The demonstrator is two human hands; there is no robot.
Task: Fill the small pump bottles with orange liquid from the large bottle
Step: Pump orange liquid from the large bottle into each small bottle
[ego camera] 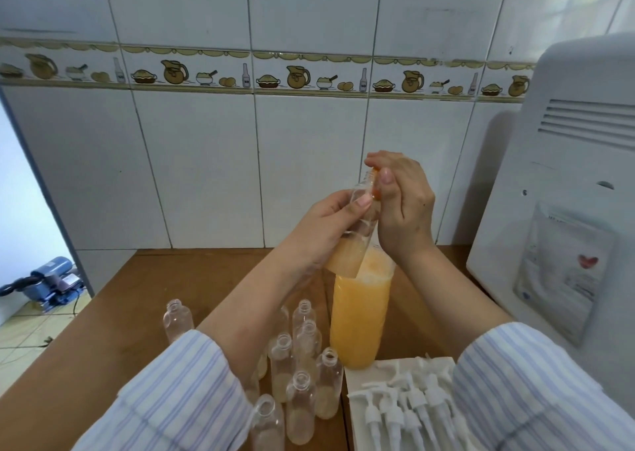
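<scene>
The left hand is gripping a small clear bottle, its fingers curling round the middle of the body and the thumb lying flat across the near side. The bottle is tilting, neck up and to the right, base down and to the left, with pale orange liquid sitting in its lower part. The right hand is closing over the bottle's neck, its fingertips bunching together on something orange at the mouth; what they are pinching is too hidden to name. So the small bottle is running between the two hands, its base just below the left fingers and its mouth under the right ones.

Directly beneath the base, the large bottle of orange liquid is standing upright on the wooden table, its top hidden behind the raised bottle. Left of it, a cluster of open small bottles is standing, several holding a little pale liquid at the bottom. Right of the cluster, white pump heads are lying on a white block. Both striped sleeves are filling the lower corners. A white appliance is standing at the right against the tiled wall.
</scene>
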